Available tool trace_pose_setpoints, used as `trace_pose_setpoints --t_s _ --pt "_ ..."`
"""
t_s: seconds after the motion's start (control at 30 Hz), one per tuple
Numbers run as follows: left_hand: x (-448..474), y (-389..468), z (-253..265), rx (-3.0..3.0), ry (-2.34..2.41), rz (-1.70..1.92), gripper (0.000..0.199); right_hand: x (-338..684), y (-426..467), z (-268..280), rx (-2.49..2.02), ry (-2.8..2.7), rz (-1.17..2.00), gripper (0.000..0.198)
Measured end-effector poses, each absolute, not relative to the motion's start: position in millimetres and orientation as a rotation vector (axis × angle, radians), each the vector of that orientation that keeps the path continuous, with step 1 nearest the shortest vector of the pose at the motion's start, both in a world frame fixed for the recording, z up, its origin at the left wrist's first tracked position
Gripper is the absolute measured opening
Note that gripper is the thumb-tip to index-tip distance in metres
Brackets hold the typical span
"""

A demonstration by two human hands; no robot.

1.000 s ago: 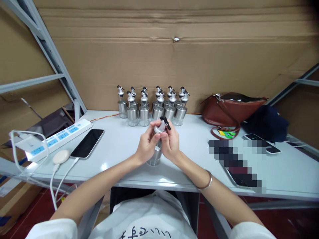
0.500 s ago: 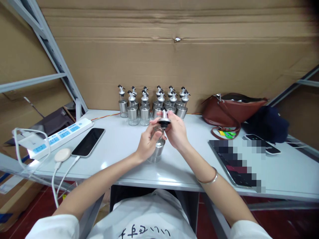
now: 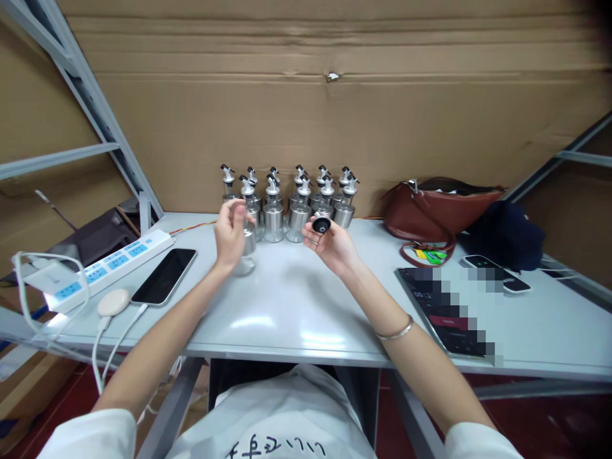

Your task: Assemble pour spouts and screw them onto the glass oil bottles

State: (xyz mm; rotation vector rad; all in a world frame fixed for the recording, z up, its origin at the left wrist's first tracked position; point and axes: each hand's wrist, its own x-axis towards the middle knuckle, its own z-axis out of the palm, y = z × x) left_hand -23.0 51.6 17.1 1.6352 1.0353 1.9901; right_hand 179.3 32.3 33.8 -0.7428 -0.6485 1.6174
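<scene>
My left hand (image 3: 231,231) is closed around the neck of a glass bottle with a steel sleeve (image 3: 247,248), held upright at the left of the table's middle. Part of the bottle is hidden behind the fingers. In my right hand (image 3: 335,244) is a pour spout (image 3: 321,225), tipped so that its round black underside faces me. The spout is apart from the bottle. Behind both hands, several similar bottles (image 3: 274,217) stand in two rows, with silver and black spouts on top.
At the left lie a power strip (image 3: 115,261), a phone (image 3: 165,276) and a round white charger (image 3: 113,302) with cables. A brown handbag (image 3: 406,213), a dark cap (image 3: 511,236), a tablet (image 3: 444,319) and another phone (image 3: 497,274) are at the right. Cardboard (image 3: 287,121) stands behind the table.
The spout has come away from the bottle. My left hand has carried the bottle to the left and back; my right hand has turned the spout so its underside shows.
</scene>
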Motion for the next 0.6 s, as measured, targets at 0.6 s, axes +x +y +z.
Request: trace_pose_setpoints --t_s 0.6 --pt "-70 157 -4 1.701 1.655 1.988 0.044 174 34 17 -0.839 -0.966 1.498 0.027"
